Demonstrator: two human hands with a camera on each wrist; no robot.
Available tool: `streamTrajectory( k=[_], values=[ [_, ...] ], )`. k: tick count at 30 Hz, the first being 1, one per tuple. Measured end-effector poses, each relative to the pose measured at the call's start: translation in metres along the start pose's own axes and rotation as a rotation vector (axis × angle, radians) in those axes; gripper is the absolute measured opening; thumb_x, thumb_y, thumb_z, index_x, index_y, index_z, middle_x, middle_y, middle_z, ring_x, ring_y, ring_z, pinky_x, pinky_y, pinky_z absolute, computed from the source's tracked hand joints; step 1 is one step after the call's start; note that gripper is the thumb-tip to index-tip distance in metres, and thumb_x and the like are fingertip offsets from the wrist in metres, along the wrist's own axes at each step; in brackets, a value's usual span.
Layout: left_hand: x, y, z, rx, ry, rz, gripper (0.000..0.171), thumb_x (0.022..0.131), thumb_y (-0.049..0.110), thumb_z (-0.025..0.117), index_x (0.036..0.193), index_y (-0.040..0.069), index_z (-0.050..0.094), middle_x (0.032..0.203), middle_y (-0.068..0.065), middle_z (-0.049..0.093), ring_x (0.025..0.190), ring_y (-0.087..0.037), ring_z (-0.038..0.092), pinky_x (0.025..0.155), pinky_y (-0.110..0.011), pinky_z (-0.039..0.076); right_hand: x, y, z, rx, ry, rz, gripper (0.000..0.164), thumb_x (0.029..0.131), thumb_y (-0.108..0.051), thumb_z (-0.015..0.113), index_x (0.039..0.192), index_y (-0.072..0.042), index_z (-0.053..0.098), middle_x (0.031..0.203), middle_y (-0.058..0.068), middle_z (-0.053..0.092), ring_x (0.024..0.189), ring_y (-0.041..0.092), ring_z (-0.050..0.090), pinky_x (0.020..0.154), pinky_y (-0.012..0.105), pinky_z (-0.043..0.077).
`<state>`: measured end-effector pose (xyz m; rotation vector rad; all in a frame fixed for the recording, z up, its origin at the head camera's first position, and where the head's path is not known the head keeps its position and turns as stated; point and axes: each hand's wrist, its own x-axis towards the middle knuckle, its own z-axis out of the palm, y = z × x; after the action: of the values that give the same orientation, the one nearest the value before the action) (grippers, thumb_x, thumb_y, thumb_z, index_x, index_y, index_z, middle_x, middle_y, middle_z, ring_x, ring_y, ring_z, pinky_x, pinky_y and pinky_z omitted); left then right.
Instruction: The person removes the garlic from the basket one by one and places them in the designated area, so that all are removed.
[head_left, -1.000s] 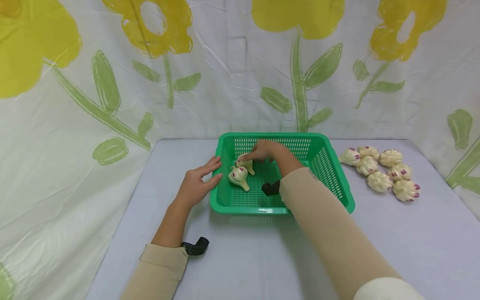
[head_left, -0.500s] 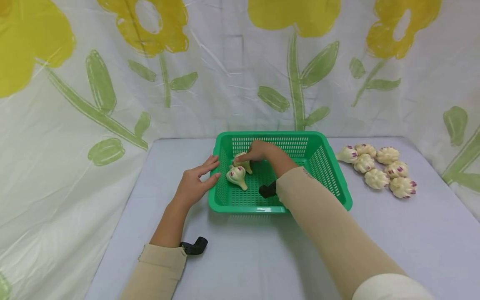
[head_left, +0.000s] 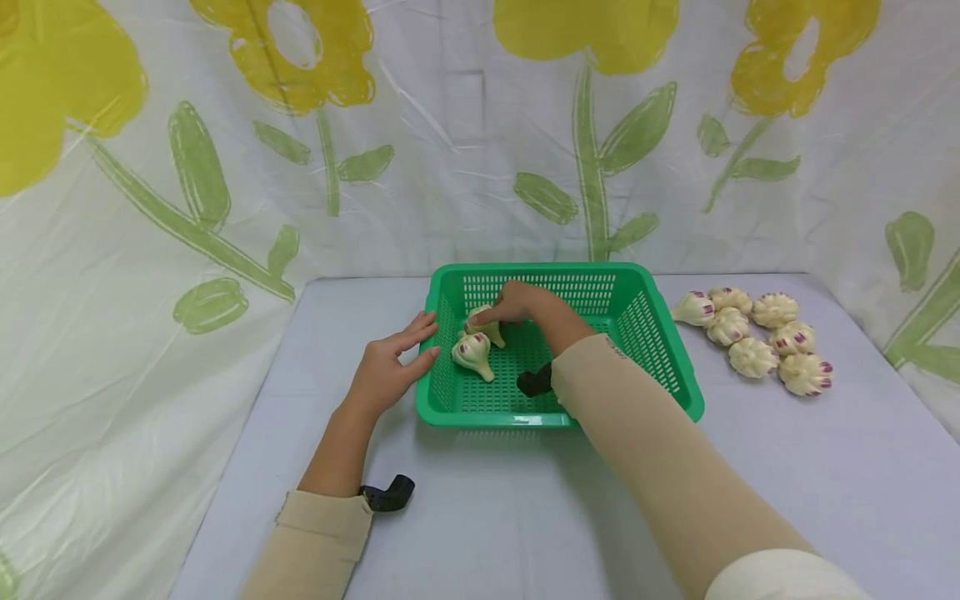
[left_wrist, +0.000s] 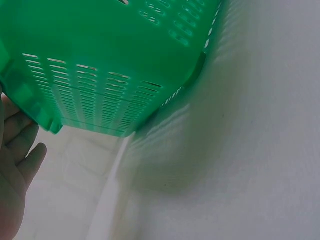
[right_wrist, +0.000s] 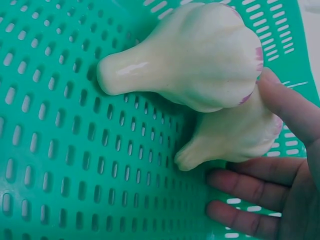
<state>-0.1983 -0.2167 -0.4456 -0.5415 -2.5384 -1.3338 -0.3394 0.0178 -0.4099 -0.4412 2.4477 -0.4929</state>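
A green slotted plastic basket [head_left: 491, 419] stands on the table. At its left rim, my left hand [head_left: 386, 367] rests with fingers fairly straight; the left wrist view shows these fingers [left_wrist: 31, 162] along the outside of the rim. Inside the basket my right hand [head_left: 522, 302] holds a garlic bulb [right_wrist: 235, 132], thumb on one side and fingers round the other. Right beside it lies another garlic bulb [right_wrist: 185, 60], pale with purple marks, its stem pointing toward the basket's near side. In the head view the hand partly covers the held bulb [head_left: 491, 331].
Several more garlic bulbs [head_left: 752, 357] lie grouped on the white tabletop [head_left: 480, 517] to the right of the basket. A pale curtain [head_left: 465, 192] with painted yellow flowers hangs behind the table. Black wrist cameras [head_left: 388, 494] stick out from both sleeves.
The whole head view has shifted slightly to the left. Both hands keep their places at the basket, and the two bulbs inside have hardly moved.
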Motion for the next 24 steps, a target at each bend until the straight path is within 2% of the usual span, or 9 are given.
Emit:
streamTrajectory(
  k=[18,24],
  values=[
    [0.0002,0.0,0.0,0.01,-0.004,0.006,0.043,0.095,0.023,0.067,0.135,0.008,0.061,0.147,0.004,0.051,0.14,-0.012,0.043,0.11,-0.041,0.042,-0.0051,0.0036,-0.002,0.013,-0.018,-0.021,0.082,0.084,-0.067,0.061,0.138,-0.006,0.057,0.129,0.014,0.061,0.109,0.03,0.063,0.098,0.046,0.051],
    [-0.0004,0.0001,-0.0003,0.025,-0.002,0.009,0.043,0.095,0.022,0.067,0.135,0.008,0.061,0.147,0.003,0.051,0.14,-0.013,0.043,0.11,-0.041,0.041,-0.0073,0.0079,-0.0036,0.009,-0.043,-0.054,0.083,0.085,-0.068,0.059,0.145,-0.013,0.05,0.137,0.012,0.057,0.115,0.03,0.06,0.099,0.051,0.049]
  ],
)
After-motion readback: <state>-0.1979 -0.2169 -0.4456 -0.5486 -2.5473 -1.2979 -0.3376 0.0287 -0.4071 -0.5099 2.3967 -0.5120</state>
